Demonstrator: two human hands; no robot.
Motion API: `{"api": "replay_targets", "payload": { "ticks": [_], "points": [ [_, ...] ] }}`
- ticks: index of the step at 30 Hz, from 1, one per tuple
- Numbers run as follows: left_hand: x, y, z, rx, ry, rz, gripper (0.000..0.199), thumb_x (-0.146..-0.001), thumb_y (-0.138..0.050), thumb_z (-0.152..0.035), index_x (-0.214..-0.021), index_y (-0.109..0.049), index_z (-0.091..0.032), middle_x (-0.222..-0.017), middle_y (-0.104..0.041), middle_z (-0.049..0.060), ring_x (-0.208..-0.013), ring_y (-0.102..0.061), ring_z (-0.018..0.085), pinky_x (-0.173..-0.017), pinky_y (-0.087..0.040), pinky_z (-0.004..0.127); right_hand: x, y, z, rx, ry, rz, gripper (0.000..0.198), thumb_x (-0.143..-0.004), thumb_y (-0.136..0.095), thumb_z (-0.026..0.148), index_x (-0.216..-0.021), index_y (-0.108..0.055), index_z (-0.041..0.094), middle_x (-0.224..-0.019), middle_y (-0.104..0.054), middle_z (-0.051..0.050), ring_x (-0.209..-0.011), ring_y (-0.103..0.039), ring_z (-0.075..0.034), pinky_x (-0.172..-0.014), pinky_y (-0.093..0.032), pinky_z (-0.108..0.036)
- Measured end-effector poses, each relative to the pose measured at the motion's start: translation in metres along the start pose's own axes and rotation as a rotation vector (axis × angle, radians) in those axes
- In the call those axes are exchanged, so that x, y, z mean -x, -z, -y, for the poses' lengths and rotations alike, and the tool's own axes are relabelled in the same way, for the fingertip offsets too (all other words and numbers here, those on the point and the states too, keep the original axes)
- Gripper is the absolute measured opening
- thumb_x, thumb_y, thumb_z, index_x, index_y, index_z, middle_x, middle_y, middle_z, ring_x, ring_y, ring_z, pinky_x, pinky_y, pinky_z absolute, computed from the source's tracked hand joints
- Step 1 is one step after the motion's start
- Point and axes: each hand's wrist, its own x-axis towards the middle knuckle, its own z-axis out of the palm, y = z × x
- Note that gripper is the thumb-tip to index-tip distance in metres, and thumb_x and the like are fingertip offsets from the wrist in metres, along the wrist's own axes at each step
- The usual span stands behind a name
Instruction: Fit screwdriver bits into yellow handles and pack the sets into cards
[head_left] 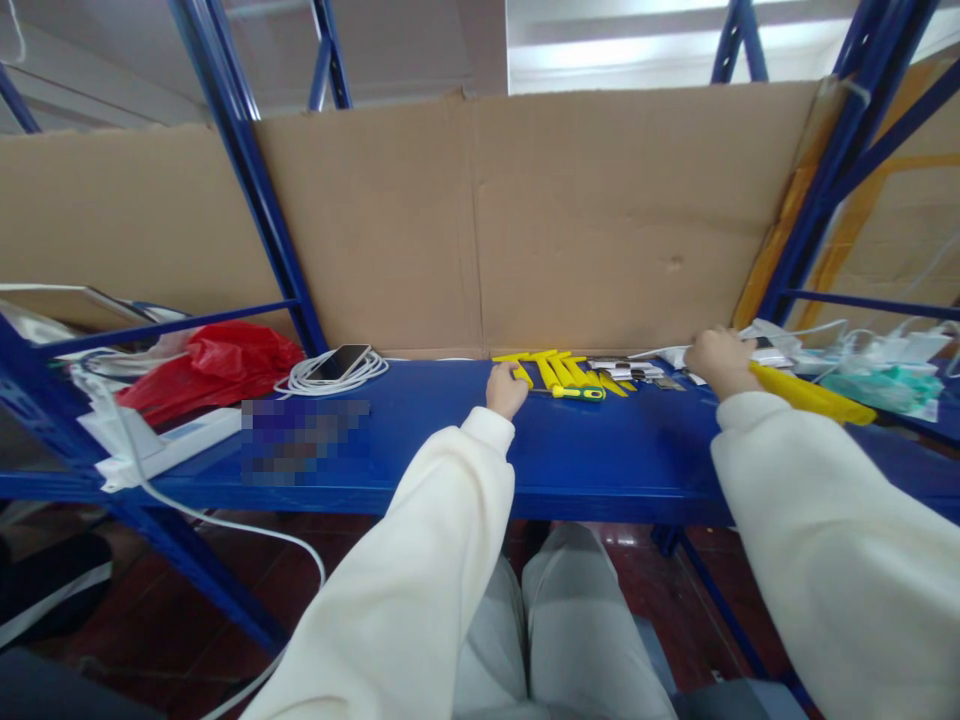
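My left hand is closed on a yellow plastic piece, part of which shows past the fingers. Beside it lie several yellow T-shaped plastic handles in a row on the blue shelf. A screwdriver with a yellow and green grip lies in front of them. Small metal and white flat parts are grouped just to their right. My right hand reaches to the right end of the shelf, fingers curled down among white items; what it grips is hidden.
A yellow bag and a green plastic bag lie at the right. Leftward are a phone on a coiled white cable, a red plastic bag and a white box. Cardboard walls the back between blue posts.
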Motion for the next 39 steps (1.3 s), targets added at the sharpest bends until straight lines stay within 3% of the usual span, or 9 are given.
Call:
{"api": "replay_targets", "payload": {
  "ticks": [3,7,13,20,24,31,33,36,39],
  "points": [
    [0.003,-0.001,0.007,-0.081,-0.143,0.141,0.031,-0.062,-0.06,0.007,-0.078,-0.066,-0.02,-0.123,-0.064,0.012,-0.129,-0.049,0.027,-0.114,-0.03,0.038,0.003,-0.001,0.024,-0.18,0.023,-0.116,0.034,-0.085,-0.045,0.019,-0.105,-0.07,0.011,-0.11,-0.063,-0.023,-0.11,-0.056,-0.033,-0.091,-0.041,-0.051],
    [0.005,-0.002,0.013,-0.077,-0.058,0.241,0.032,-0.062,-0.066,0.0,-0.082,-0.068,-0.025,-0.13,-0.062,0.008,-0.139,-0.037,0.028,-0.118,-0.019,0.048,0.016,-0.017,0.047,-0.381,0.082,-0.202,0.034,-0.085,-0.043,0.022,-0.103,-0.071,0.014,-0.109,-0.065,-0.02,-0.105,-0.06,-0.031,-0.089,-0.046,-0.046],
    [0.003,0.001,0.016,-0.318,-0.069,0.167,0.025,-0.07,-0.064,-0.01,-0.087,-0.066,-0.028,-0.123,-0.065,0.008,-0.135,-0.042,0.031,-0.113,-0.02,0.059,0.029,-0.044,0.053,-0.534,0.416,-0.051,0.03,-0.079,-0.05,0.014,-0.098,-0.074,0.016,-0.102,-0.073,-0.011,-0.099,-0.065,-0.024,-0.093,-0.049,-0.034],
    [0.01,0.011,0.003,-0.481,-0.029,-0.004,0.02,-0.071,-0.063,-0.006,-0.088,-0.065,-0.017,-0.111,-0.063,0.019,-0.124,-0.05,0.037,-0.107,-0.027,0.054,0.028,-0.049,0.04,-0.539,0.273,0.012,0.032,-0.078,-0.049,0.01,-0.096,-0.075,0.013,-0.099,-0.075,-0.012,-0.095,-0.069,-0.023,-0.089,-0.051,-0.032],
    [0.014,0.017,-0.004,-0.637,-0.128,-0.042,0.017,-0.075,-0.058,-0.007,-0.088,-0.066,-0.015,-0.111,-0.061,0.021,-0.123,-0.047,0.039,-0.108,-0.025,0.055,0.028,-0.048,0.04,-0.552,0.233,0.019,0.031,-0.078,-0.05,0.01,-0.095,-0.076,0.014,-0.098,-0.075,-0.012,-0.093,-0.07,-0.024,-0.088,-0.051,-0.032],
    [0.008,0.015,0.002,-0.698,-0.288,0.141,0.037,-0.076,-0.054,0.0,-0.105,-0.068,-0.017,-0.126,-0.059,0.018,-0.119,-0.055,0.031,-0.102,-0.042,0.04,0.03,-0.047,0.042,-0.551,0.199,0.04,0.029,-0.078,-0.051,0.01,-0.093,-0.076,0.015,-0.096,-0.076,-0.011,-0.09,-0.07,-0.022,-0.083,-0.052,-0.028],
    [0.007,0.015,0.003,-0.693,-0.289,0.199,0.04,-0.073,-0.054,0.004,-0.101,-0.071,-0.018,-0.116,-0.066,0.016,-0.115,-0.059,0.028,-0.101,-0.044,0.036,0.03,-0.048,0.041,-0.542,0.184,0.032,0.027,-0.079,-0.052,0.011,-0.092,-0.076,0.016,-0.096,-0.076,-0.01,-0.091,-0.07,-0.022,-0.083,-0.052,-0.027],
    [0.007,0.017,-0.001,-0.933,-0.235,0.327,0.037,-0.084,-0.045,-0.001,-0.107,-0.071,-0.014,-0.112,-0.068,0.016,-0.111,-0.062,0.026,-0.097,-0.046,0.034,0.029,-0.049,0.04,-0.535,0.169,0.024,0.026,-0.079,-0.053,0.011,-0.091,-0.076,0.016,-0.093,-0.076,-0.009,-0.089,-0.07,-0.021,-0.082,-0.051,-0.026],
    [0.011,0.02,-0.01,-1.138,-0.259,0.33,0.039,-0.087,-0.041,-0.005,-0.115,-0.068,-0.01,-0.117,-0.066,0.018,-0.113,-0.06,0.027,-0.093,-0.047,0.035,0.028,-0.048,0.039,-0.528,0.135,0.028,0.027,-0.079,-0.053,0.011,-0.093,-0.076,0.016,-0.093,-0.076,-0.009,-0.089,-0.07,-0.022,-0.082,-0.051,-0.026]
  ]
}}
